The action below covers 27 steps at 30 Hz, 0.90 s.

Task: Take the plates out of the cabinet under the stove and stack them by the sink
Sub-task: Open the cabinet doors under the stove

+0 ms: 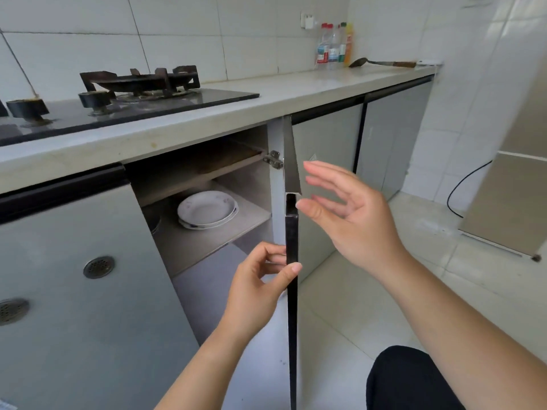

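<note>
A small stack of white plates point(206, 209) rests on the shelf point(204, 241) inside the cabinet under the gas stove point(139, 84). The cabinet door point(291, 232) stands swung out, edge-on to me. My left hand point(260, 288) pinches the door's black edge between thumb and fingers, below the plates and to their right. My right hand point(349, 214) hovers to the right of the door's upper edge, fingers spread and holding nothing. No sink is in view.
A dark item point(152, 221) sits on the shelf left of the plates. Bottles point(333, 45) and a spatula point(381, 63) lie at the far end of the counter point(296, 90). A closed cabinet door point(74, 285) is left. A fridge point(512, 173) stands right, with tiled floor point(384, 276) between.
</note>
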Available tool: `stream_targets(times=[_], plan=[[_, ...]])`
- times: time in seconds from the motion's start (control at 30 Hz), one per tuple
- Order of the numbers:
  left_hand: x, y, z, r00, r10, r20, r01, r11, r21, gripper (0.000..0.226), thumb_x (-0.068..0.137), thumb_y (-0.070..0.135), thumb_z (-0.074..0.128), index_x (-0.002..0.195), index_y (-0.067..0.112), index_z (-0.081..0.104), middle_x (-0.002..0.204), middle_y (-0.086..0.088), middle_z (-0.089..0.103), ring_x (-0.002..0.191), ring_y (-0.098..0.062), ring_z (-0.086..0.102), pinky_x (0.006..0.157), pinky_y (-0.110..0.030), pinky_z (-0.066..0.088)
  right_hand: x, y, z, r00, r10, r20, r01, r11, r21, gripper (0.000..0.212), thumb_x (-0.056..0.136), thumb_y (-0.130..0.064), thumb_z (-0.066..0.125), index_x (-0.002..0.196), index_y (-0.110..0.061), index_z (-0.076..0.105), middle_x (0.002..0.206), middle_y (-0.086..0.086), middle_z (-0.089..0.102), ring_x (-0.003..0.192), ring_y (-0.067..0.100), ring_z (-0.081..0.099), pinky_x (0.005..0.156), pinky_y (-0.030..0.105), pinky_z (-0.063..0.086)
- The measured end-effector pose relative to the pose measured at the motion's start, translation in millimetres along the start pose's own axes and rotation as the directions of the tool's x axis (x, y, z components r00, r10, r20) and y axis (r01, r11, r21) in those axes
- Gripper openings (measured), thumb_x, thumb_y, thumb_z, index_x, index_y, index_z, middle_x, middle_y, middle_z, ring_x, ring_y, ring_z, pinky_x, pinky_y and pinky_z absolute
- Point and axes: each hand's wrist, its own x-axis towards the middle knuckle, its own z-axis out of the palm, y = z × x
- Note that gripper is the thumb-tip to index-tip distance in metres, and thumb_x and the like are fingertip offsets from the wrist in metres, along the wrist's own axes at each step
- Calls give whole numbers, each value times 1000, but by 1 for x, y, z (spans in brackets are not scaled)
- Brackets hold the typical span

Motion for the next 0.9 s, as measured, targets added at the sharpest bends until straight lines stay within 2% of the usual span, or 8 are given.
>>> stream_targets(times=[0.07,0.13,0.27,0.33,0.43,0.63,0.8,0.9], plan=[[1,0,17,1000,9,4,-9,1000,18,27,72,34,74,92,19,64,93,-10,67,85,-24,65,85,-49,53,-2,-3,-6,1000,-12,-11,12,999,-36,40,75,-34,72,113,-31,60,123,-18,55,113,5,57,89,24,51],[3,0,35,1000,13,3,-13,1000,25,22,76,24,76,93,19,63,92,-9,68,83,-19,65,84,-40,54,-5,-3,-15,999,-11,-49,8,998,-66,36,77,-25,73,112,-22,64,123,-11,57,110,5,59,87,23,51],[11,-1,67,1000,16,-9,-16,1000,0,22,74,18,77,82,32,62,79,15,65,75,-7,63,70,-18,48,-13,-3,-39,989,9,-148,-25,994,-107,33,76,-13,73,108,-20,65,120,-6,60,106,4,61,83,17,50],[16,-2,81,999,45,-8,-45,999,-1,25,73,17,78,78,34,60,74,17,63,72,-6,62,67,-10,44,-14,-4,-51,982,28,-187,-50,992,-113,35,76,-8,74,105,-23,65,116,-7,62,102,4,62,79,14,50],[23,-1,103,994,108,12,-109,994,27,29,73,19,78,76,40,58,75,19,63,73,-4,63,68,-9,44,-15,-3,-70,970,62,-236,-98,985,-143,34,76,-8,73,104,-25,65,112,-9,64,97,2,64,74,12,49],[42,1,154,981,191,40,-193,978,84,21,76,21,75,81,31,57,80,12,63,80,-4,61,72,-12,45,-11,6,-115,941,98,-324,-190,945,-267,30,81,-15,70,108,-27,67,106,-10,68,96,0,64,77,11,47],[57,4,188,979,200,29,-202,968,150,30,78,26,72,76,40,46,81,20,56,83,4,56,66,-4,40,-2,15,-146,935,78,-347,-209,910,-358,30,82,-21,69,99,-45,63,104,-19,66,90,1,66,87,20,47],[67,2,203,980,196,36,-199,965,173,27,79,27,71,80,38,47,83,20,55,82,7,55,66,-3,39,3,23,-161,933,60,-354,-202,902,-382,30,83,-22,69,99,-47,63,103,-15,67,87,4,67,87,23,48]])
